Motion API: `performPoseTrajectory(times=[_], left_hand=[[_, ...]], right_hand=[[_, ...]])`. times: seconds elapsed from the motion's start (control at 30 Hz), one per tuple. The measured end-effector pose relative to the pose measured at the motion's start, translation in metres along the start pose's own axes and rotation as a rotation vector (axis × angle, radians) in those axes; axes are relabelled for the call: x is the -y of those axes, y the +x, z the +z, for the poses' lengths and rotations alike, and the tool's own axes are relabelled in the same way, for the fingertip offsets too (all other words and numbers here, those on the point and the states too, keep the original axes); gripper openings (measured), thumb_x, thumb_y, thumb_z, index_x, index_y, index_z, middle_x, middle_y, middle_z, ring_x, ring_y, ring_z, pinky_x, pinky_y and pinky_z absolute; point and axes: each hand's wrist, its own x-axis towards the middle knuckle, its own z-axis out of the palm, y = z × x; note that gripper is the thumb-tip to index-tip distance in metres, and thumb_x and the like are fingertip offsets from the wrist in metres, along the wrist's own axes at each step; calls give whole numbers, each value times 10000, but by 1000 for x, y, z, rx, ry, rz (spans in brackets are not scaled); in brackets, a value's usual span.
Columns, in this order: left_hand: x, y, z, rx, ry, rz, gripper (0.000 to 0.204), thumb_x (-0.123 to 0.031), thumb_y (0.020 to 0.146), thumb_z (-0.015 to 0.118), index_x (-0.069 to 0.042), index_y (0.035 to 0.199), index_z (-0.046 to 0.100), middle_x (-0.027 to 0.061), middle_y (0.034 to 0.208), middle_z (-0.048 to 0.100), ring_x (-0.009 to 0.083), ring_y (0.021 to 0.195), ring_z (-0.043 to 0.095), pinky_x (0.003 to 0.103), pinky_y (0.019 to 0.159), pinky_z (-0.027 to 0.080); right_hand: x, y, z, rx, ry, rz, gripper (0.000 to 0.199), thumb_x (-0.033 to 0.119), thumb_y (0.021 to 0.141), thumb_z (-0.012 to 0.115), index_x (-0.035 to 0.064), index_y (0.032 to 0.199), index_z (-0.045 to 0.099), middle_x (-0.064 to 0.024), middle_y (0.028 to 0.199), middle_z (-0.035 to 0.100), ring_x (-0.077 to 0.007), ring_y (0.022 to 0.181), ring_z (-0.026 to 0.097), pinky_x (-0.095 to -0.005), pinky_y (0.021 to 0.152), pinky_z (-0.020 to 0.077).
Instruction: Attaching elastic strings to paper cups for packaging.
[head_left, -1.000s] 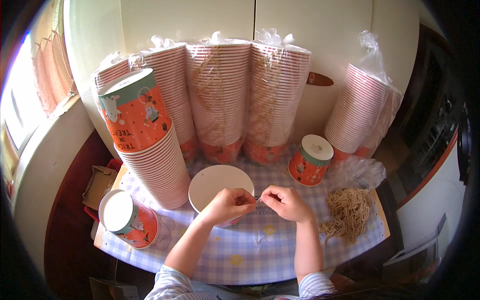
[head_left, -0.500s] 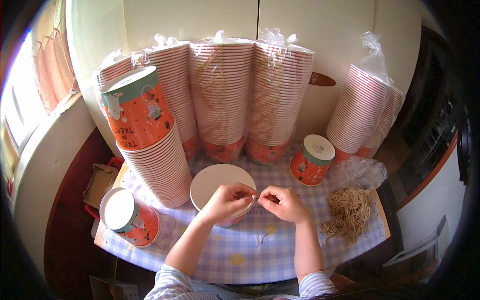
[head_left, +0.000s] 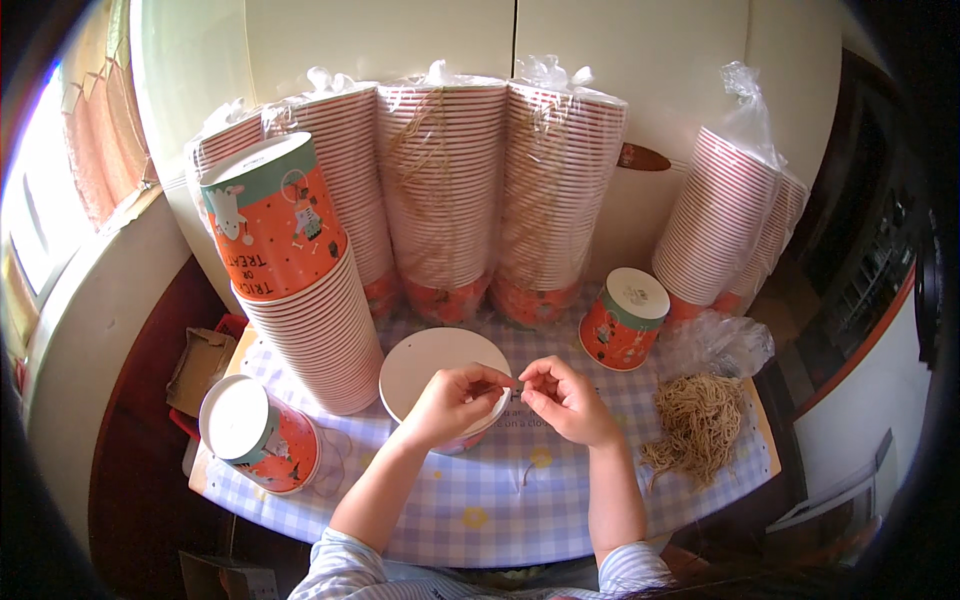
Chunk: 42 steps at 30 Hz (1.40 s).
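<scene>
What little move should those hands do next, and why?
Maybe the right hand should pull gently away while the left hand holds steady: they nearly touch by the white-topped tub, fingers curled as if pinching something thin, too small to see clearly.

Close head-worn fisheye view, down onto table [head_left: 430,515]

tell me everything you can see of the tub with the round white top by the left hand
The tub shows a broad, flat, round white top, facing up, smooth and card-like; whether that is a lid or a base isn't clear. A little reddish side shows below. It stands on the checked cloth, to the right of the tall unbagged stack. The left hand hides its near right part; whether they touch can't be told.
</scene>
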Motion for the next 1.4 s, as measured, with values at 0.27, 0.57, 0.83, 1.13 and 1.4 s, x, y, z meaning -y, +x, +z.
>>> performPoseTrajectory(times=[0.27, 0.57, 0.83, 1.13, 1.4], left_hand=[[-4, -5, 0, 133, -28, -70, 217, -109, 765, 632, 30, 925, 586, 23, 702, 584, 37, 496, 483, 198, 432, 380], [3, -3, -4, 172, -243, -115, 115, -89, 838, 564, 25, 848, 561, 11, 655, 544, 48, 491, 474, 194, 410, 361], [5, -2, -12, 201, -287, -79, 111, -80, 856, 536, 29, 877, 544, 27, 728, 557, 67, 569, 507, 205, 448, 399], [8, -1, -14, 256, -272, -92, 92, -71, 838, 565, 13, 877, 563, 24, 844, 590, 78, 799, 542, 216, 713, 432], [16, 1, -20, 111, -32, -53, 130, -101, 836, 564, 21, 881, 556, 41, 795, 592, 87, 749, 550, 224, 664, 452]], right_hand=[[7, -1, 7, 55, 172, -54, 131, -13, 828, 521, 31, 949, 501, -17, 859, 547, -69, 755, 528, -206, 671, 449], [9, 0, 2, -43, -341, -256, 126, -67, 730, 504, 16, 757, 595, -63, 895, 544, -138, 735, 552, -223, 622, 445], [18, 3, 14, -121, -466, -186, 169, -4, 682, 639, 9, 850, 623, -64, 926, 561, -150, 753, 559, -237, 606, 457], [0, 6, 11, -45, -539, -299, 122, -5, 713, 643, 1, 830, 610, -91, 944, 575, -186, 778, 589, -264, 640, 492], [6, 6, 12, -103, -503, -244, 76, 11, 703, 631, 12, 768, 592, -76, 881, 573, -183, 747, 580, -277, 627, 478]])
